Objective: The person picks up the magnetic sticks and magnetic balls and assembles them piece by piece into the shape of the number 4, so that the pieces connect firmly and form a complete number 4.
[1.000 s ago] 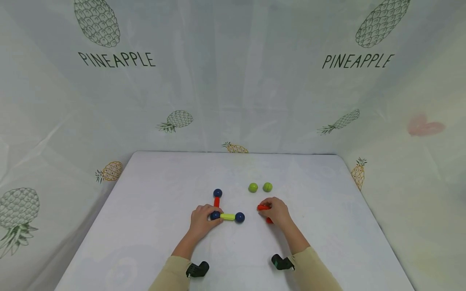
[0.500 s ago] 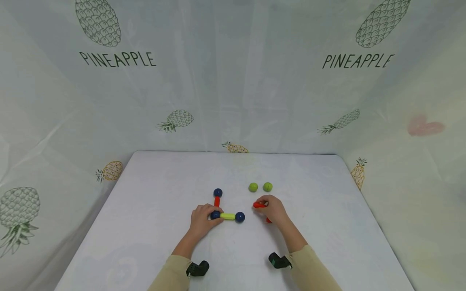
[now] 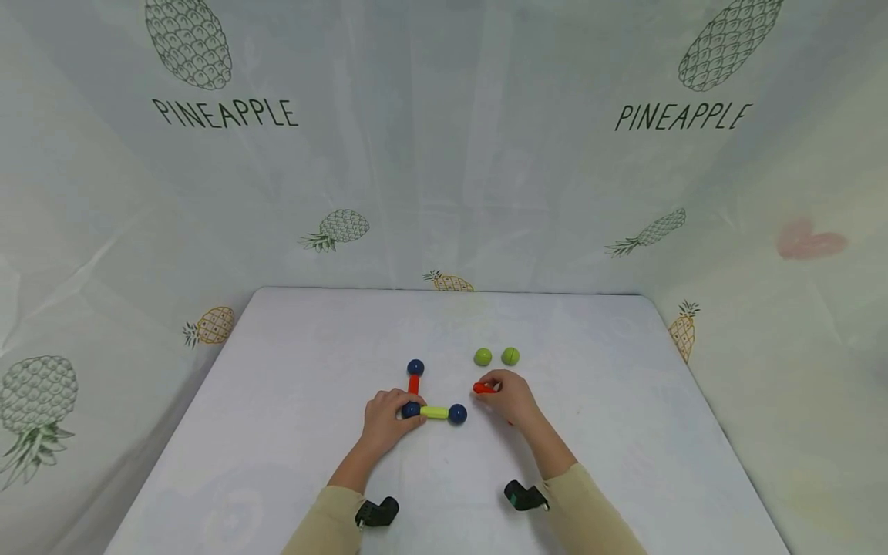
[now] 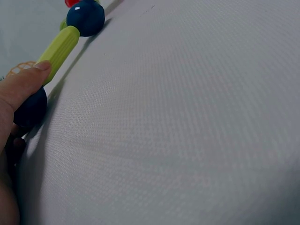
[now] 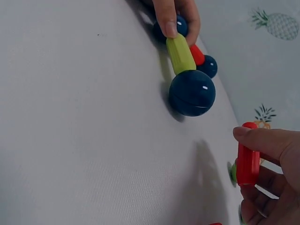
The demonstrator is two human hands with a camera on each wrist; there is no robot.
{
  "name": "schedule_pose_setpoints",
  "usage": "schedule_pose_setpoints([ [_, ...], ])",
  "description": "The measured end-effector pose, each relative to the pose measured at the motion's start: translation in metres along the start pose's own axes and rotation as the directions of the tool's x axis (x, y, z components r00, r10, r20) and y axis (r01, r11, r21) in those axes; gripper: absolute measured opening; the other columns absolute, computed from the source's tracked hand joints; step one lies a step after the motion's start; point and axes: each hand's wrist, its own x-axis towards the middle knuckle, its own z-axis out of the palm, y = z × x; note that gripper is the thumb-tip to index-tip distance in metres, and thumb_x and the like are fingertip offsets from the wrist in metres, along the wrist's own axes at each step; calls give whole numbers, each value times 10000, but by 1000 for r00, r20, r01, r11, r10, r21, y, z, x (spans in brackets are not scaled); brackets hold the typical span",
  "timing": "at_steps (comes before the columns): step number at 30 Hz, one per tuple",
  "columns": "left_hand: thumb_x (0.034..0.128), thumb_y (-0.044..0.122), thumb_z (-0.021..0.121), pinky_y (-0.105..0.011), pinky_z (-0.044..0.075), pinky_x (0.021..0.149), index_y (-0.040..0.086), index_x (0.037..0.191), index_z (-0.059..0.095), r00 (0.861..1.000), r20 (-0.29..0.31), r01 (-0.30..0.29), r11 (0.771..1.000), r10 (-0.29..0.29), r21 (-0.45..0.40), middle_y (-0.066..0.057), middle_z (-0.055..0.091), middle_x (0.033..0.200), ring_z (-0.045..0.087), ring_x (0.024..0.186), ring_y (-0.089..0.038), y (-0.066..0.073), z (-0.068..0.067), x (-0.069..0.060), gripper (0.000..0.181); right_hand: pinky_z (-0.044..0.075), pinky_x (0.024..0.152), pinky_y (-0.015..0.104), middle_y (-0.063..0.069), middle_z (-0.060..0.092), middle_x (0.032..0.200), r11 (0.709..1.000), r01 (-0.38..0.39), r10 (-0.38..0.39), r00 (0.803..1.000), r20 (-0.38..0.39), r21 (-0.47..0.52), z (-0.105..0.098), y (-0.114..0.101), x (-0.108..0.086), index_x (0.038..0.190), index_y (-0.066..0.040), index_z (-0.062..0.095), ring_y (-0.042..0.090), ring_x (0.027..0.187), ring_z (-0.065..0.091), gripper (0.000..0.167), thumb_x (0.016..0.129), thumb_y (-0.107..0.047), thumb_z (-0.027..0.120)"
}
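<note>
My left hand (image 3: 384, 420) grips the corner blue ball (image 3: 412, 410) of an L-shaped toy on the table, its thumb against the yellow-green rod (image 4: 61, 50). That rod runs right to a second blue ball (image 5: 192, 93). From the corner, a red rod (image 3: 413, 385) leads away to a third blue ball (image 3: 415, 368). Between thumb and fingers, my right hand (image 3: 513, 397) pinches a loose red rod (image 5: 248, 161), held above the table to the right of the second blue ball and apart from it. Part of the corner ball is hidden by the left fingers.
Two green balls (image 3: 482, 357) lie side by side beyond the right hand. Another red piece (image 3: 511, 423) on the table is mostly hidden under the right hand. A white tabletop (image 3: 312, 331) meets a pineapple-print cloth (image 3: 444, 169) behind and at the sides.
My right hand has moved left and slightly away from me with the red rod, closer to the second blue ball. My left hand and the L-shaped toy have stayed in place.
</note>
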Motion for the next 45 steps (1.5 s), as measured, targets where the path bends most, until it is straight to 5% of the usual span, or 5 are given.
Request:
schedule_pose_setpoints([
  [18,815,311,791,-434,349,822,286,971,714,1000,11,9,1000,-9,2,60,613,984,487,981,-210,0,-1,0,176,461,680,308,-6,625,890,996,84,-84,996,2,1,15,-10,6,1030,-118,713,191,827,535,220,832,-180,787],
  [45,808,308,796,-438,361,824,285,967,716,1000,-6,-8,1000,8,15,55,614,964,494,962,-207,-3,3,0,179,492,667,305,48,634,926,994,102,-103,995,17,37,30,-12,16,1229,-98,648,191,816,579,312,920,-122,678],
])
